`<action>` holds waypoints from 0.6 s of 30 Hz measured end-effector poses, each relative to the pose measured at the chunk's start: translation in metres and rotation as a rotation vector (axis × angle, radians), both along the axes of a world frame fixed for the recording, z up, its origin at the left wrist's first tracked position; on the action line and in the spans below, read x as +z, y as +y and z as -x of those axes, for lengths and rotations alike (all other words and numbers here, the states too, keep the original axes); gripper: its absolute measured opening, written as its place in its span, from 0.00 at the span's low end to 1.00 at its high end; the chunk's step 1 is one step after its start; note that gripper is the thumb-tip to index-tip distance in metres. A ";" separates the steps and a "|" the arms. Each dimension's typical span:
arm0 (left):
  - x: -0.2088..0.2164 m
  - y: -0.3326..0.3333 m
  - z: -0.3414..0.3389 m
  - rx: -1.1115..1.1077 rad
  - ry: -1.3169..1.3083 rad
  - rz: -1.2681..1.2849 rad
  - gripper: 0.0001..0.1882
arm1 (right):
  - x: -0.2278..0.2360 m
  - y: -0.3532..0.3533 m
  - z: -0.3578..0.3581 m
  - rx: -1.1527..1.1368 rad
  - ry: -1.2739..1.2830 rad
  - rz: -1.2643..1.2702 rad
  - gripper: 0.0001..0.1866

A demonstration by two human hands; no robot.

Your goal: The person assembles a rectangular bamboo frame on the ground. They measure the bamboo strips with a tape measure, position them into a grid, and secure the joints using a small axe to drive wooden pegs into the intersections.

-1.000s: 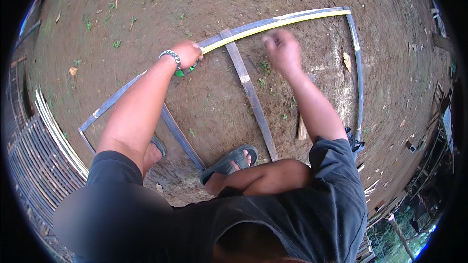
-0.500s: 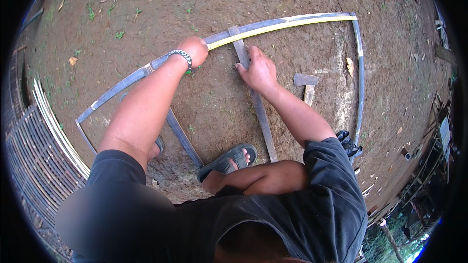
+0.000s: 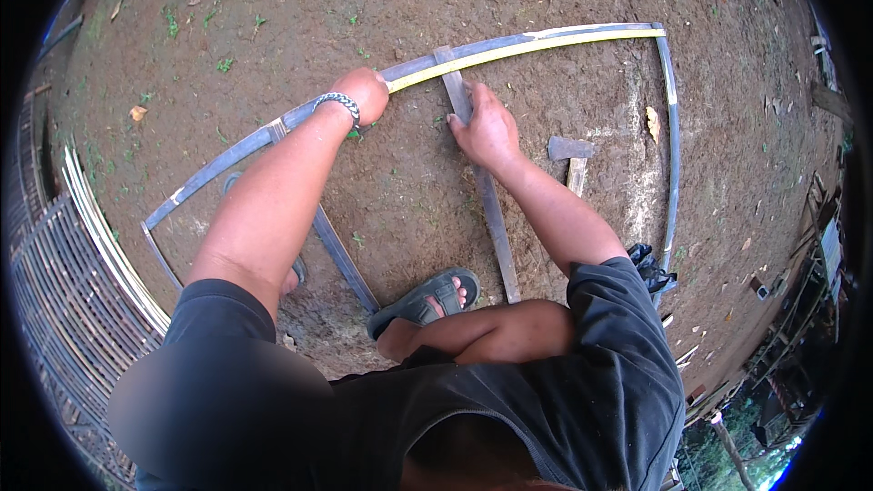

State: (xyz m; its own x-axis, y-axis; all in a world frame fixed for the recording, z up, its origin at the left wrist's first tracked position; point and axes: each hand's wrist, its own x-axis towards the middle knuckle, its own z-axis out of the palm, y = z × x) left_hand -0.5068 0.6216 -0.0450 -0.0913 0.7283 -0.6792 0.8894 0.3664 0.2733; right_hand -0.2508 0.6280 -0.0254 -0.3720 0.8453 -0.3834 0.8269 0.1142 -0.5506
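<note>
A wooden frame of grey slats lies on the ground, its long far slat [image 3: 223, 162] curving across the view. Along that slat runs a yellow measuring tape [image 3: 523, 52], out to the far right corner. My left hand [image 3: 362, 94] is closed at the tape's near end; the tape's case is mostly hidden beneath it. A loose-looking wooden crosspiece [image 3: 492, 211] reaches from the far slat toward me, its far end under or against the tape. My right hand [image 3: 489, 130] grips this crosspiece just below the tape, thumb on one side and fingers on the other.
An axe head [image 3: 570, 148] with a wooden handle lies right of the crosspiece. Another crosspiece [image 3: 341, 255] stands left, by my sandalled foot [image 3: 427, 301]. A black plastic bag [image 3: 651, 269] sits at the right slat. Bamboo slatting [image 3: 77, 300] borders the left.
The crosspiece has shifted slightly to the right along the far slat, and my right hand has moved with it. My left hand and the tape have stayed put.
</note>
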 end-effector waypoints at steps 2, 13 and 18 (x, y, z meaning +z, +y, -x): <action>-0.003 0.000 0.001 -0.004 0.007 -0.003 0.19 | -0.004 0.000 -0.002 -0.001 0.005 -0.018 0.33; 0.006 0.004 -0.003 -0.161 0.044 -0.003 0.18 | -0.005 -0.001 -0.003 0.004 0.025 -0.029 0.32; 0.003 0.003 -0.001 -0.085 0.030 0.014 0.18 | -0.006 -0.002 -0.003 0.007 0.027 -0.032 0.32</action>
State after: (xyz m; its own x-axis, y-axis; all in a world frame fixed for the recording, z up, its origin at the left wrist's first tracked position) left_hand -0.5056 0.6248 -0.0421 -0.0501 0.7249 -0.6870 0.9250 0.2930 0.2417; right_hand -0.2477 0.6264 -0.0311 -0.3877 0.8545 -0.3458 0.8111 0.1379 -0.5685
